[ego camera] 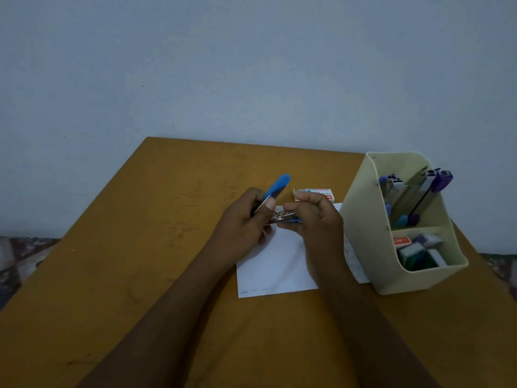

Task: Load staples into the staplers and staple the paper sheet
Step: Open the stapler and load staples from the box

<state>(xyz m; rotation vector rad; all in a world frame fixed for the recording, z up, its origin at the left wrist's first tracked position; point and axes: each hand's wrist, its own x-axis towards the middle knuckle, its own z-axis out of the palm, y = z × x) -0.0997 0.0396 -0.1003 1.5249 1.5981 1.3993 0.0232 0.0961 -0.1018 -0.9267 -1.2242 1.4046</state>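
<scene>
A blue stapler point(277, 186) hangs above the table with its top arm swung up and its metal magazine point(281, 218) exposed. My left hand point(246, 219) grips the stapler's body from the left. My right hand point(313, 219) has its fingers curled over the right end of the magazine; whether they pinch staples is hidden. A white paper sheet point(275, 264) lies on the table under both hands. An open staple box point(314, 193) sits just beyond my right hand.
A cream organiser point(363, 219) stands at the right on the brown table point(126, 247), holding several staplers in its tall back section and small staple boxes point(419, 247) in front. A pale wall rises behind the table's far edge.
</scene>
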